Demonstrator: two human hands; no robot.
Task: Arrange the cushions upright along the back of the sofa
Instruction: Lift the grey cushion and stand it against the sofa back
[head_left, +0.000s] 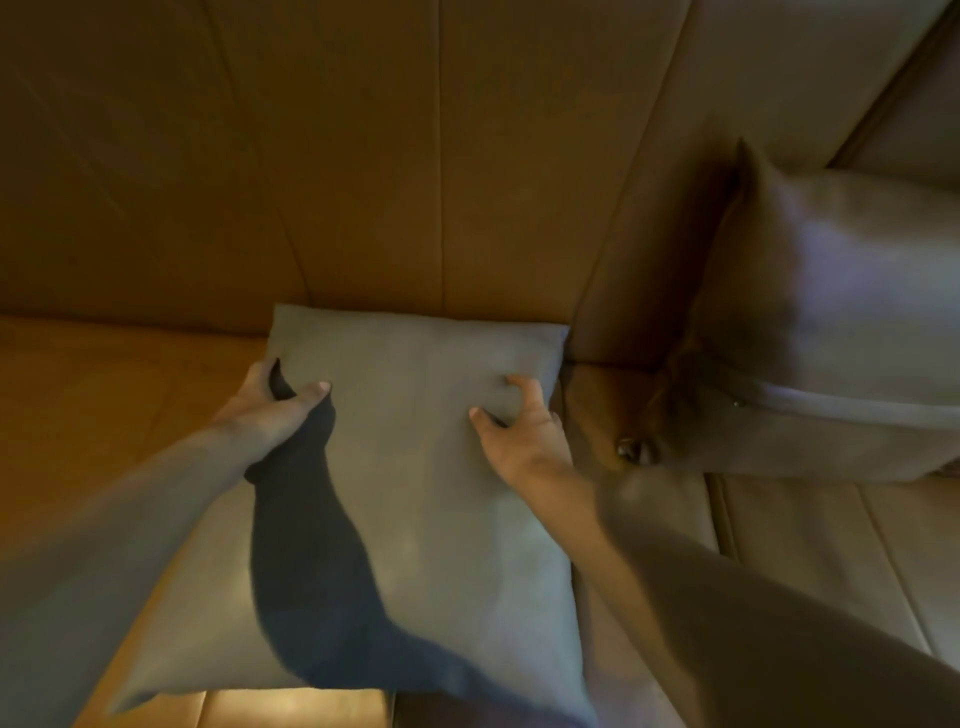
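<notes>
A grey square cushion (415, 467) lies flat on the tan leather sofa seat (104, 405), its far edge touching the sofa back (363, 182). My left hand (270, 410) grips the cushion's left edge near the far corner, thumb on top. My right hand (514, 431) pinches the fabric on the cushion's upper right part with curled fingers. A second grey cushion (831, 322) stands tilted at the right, leaning into the sofa's corner.
The sofa back runs across the top of the view, with vertical seams. A small dark round button (631, 449) shows at the lower left corner of the right cushion. More seat shows at the lower right (831, 561).
</notes>
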